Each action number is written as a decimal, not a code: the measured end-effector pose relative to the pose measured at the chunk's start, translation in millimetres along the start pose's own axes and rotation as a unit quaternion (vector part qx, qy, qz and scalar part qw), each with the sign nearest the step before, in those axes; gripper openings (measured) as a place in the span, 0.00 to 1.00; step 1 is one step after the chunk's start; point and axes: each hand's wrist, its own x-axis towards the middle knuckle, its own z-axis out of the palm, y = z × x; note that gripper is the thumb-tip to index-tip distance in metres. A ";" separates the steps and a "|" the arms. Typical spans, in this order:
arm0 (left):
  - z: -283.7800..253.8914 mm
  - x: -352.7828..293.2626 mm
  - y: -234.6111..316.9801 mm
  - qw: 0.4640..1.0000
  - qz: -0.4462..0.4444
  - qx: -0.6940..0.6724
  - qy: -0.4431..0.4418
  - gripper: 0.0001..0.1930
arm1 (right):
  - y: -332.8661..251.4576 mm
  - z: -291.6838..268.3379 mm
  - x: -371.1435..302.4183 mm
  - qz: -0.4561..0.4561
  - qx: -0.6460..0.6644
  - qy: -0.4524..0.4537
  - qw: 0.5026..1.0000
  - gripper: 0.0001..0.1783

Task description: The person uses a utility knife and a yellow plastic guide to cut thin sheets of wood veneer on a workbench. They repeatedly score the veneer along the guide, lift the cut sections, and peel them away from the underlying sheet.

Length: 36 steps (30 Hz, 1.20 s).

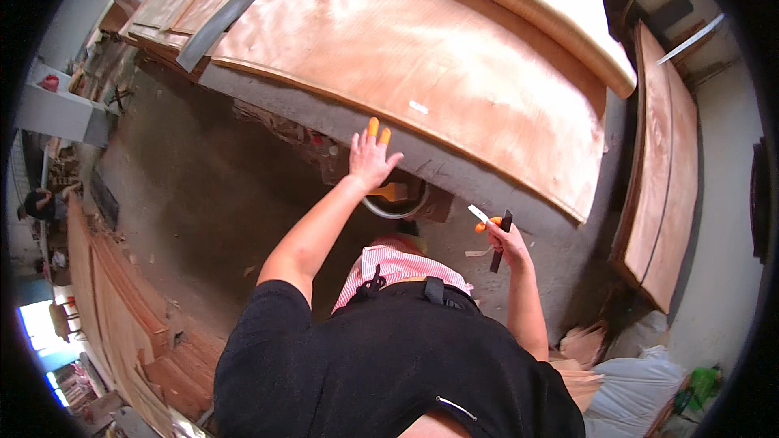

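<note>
My left hand [372, 164] is open, its fingers spread at the near edge of a large light-brown wood veneer sheet [341, 49]. Orange covers sit on two of its fingertips. Lower and to the right, my right hand [511, 245] is closed around a dark, flat, narrow bar [496, 261]; whether it is a blade or a scraper I cannot tell. A short white strip [479, 212] sticks out from the orange-covered fingers of that hand. On the sheet lies a small white patch [418, 107]. The sheet rests on a grey worktop [312, 105].
Rolled veneer [560, 24] lies across the sheet's far side. A grey strip [213, 32] crosses its left end. Below the worktop is a round container [398, 215] with a yellow-orange object [391, 192]. Boards [661, 178] lean at the right; a white sack [637, 389] stands lower right.
</note>
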 end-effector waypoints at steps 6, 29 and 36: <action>-12.3 -95.5 -23.8 0.992 0.074 -0.102 -0.006 0.31 | 51.9 48.0 -9.2 0.000 0.044 -0.015 0.999 0.11; -87.8 74.0 -311.2 0.971 0.095 -0.210 0.060 0.28 | -192.7 377.4 327.1 -0.025 -0.128 0.004 0.991 0.11; -55.4 123.7 -300.3 0.984 0.137 -0.068 -0.092 0.41 | -184.4 383.7 352.6 0.020 -0.197 0.056 0.979 0.15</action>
